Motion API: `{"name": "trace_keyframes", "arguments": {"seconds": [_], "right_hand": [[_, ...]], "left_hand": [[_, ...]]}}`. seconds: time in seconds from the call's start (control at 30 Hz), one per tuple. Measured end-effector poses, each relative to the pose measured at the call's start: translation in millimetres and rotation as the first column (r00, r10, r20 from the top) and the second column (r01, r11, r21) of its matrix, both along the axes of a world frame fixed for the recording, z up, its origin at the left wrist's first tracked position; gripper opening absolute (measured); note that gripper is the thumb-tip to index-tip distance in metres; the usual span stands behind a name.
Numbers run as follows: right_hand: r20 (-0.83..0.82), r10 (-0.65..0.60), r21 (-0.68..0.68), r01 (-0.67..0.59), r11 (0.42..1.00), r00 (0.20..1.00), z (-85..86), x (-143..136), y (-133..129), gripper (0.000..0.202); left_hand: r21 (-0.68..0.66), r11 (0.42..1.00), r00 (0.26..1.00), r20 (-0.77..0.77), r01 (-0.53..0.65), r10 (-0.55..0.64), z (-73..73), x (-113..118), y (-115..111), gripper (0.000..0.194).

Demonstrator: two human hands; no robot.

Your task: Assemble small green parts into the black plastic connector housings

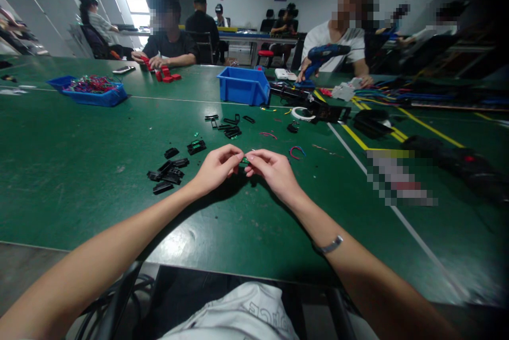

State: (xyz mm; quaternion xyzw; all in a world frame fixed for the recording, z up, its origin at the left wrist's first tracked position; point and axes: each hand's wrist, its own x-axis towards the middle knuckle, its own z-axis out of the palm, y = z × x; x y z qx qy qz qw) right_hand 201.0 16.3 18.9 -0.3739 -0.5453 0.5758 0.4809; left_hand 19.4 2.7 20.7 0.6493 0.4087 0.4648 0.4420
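Matt black plastic casings lie at nine o'clock in my view, a smooth plastic bin at twelve, my shiny metallic bracelet at four, my creased cloth shirt at six; the smooth tabletop gleams glossy between seven and eight.

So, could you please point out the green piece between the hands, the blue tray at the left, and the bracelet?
Green piece [245,160]: head view, its exposed part.
Blue tray [95,98]: head view, its front wall.
Bracelet [332,245]: head view, its outer band.

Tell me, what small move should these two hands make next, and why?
Perhaps bring the green piece to a black part: the left hand and right hand hold it at their fingertips, and one nearby black case shows green inside.
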Motion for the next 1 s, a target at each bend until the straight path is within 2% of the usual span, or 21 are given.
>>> {"name": "trace_keyframes", "arguments": {"seconds": [0.73, 1.0], "right_hand": [[-0.03, 0.015, 0.015, -0.015, 1.0, 0.999, 0.5, -0.4, -1.1, 0.021], [-0.041, 0.007, 0.025, -0.006, 1.0, 0.999, -1.3, -1.0, 0.5, 0.026]], "left_hand": [[0.087, 0.996, 0.999, -0.028, -0.012, 0.014, 1.3, -0.9, -3.6, 0.034], [0.111, 0.994, 1.0, -0.015, -0.001, 0.002, -4.7, -0.9, -0.7, 0.031]]}}
